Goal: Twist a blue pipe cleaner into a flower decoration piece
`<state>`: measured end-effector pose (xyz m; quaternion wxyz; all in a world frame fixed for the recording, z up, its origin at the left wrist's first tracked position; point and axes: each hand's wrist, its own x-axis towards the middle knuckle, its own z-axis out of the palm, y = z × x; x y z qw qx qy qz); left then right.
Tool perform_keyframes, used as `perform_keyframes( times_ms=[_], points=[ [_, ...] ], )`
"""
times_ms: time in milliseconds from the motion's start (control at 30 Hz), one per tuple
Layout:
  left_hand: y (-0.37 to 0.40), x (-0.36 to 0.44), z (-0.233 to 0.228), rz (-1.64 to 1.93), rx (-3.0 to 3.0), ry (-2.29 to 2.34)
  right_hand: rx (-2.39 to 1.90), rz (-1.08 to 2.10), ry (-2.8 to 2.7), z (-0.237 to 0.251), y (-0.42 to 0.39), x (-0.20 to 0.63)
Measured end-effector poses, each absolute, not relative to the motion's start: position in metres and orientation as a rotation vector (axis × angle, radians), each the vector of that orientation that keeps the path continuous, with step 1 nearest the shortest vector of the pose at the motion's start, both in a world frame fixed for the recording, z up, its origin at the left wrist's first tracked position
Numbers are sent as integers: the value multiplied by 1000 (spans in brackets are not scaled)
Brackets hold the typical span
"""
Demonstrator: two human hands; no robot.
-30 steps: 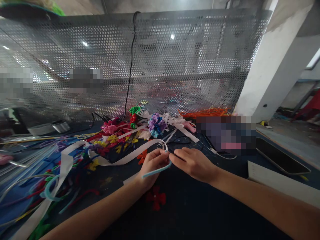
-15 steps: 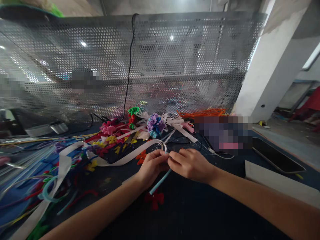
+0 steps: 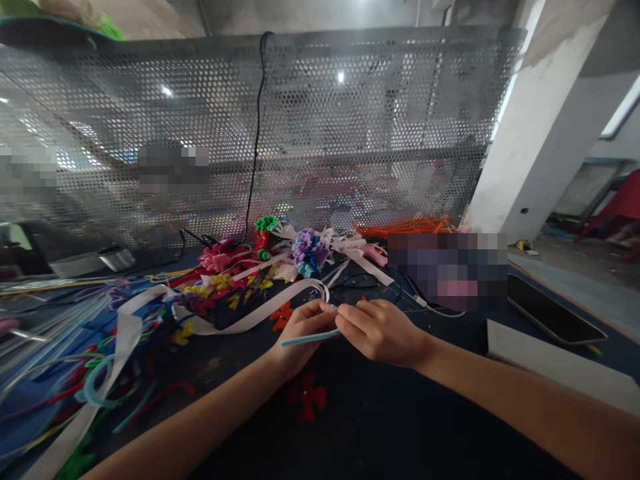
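pipe cleaner pinched between two hands, clutter close by

along the left edge of the dark table (image 3: 410, 427), loose stems and a white ribbon (image 3: 125, 333) are lying in a tangle. the left hand (image 3: 303, 333) is closing its fingertips on a light blue pipe cleaner (image 3: 310, 338), held just above the table's middle, its free end sticking out leftward. the right hand (image 3: 383, 330) is pinching the other end, fingertips touching the left's. a red flower (image 3: 307, 397) is lying just below the hands. in my judgement the thin stem could be slipping from so small a pinch, or its free end snagging the ribbon loop nearby. a phone (image 3: 553, 310) is resting near the right edge.
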<state>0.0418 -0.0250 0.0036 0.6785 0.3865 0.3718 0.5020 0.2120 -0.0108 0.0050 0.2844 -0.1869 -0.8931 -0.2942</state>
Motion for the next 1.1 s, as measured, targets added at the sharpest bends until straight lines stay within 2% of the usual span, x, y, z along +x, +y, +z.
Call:
perform_keyframes(
  times_ms=[400,567,733,933,1100],
  points=[
    [-23,38,2,1112,886,800,-609,-794,-2415,6,-10,210],
    [-23,39,-1,1104,896,789,-662,-677,-2431,6,-10,208],
    [-25,40,-5,1224,1041,838,-875,-290,-2334,10,-12,203],
    [-35,39,6,1396,1623,1054,-973,360,-2191,29,-19,200],
    [-37,33,9,1438,2052,1036,-946,800,-2167,39,-16,204]
  ],
)
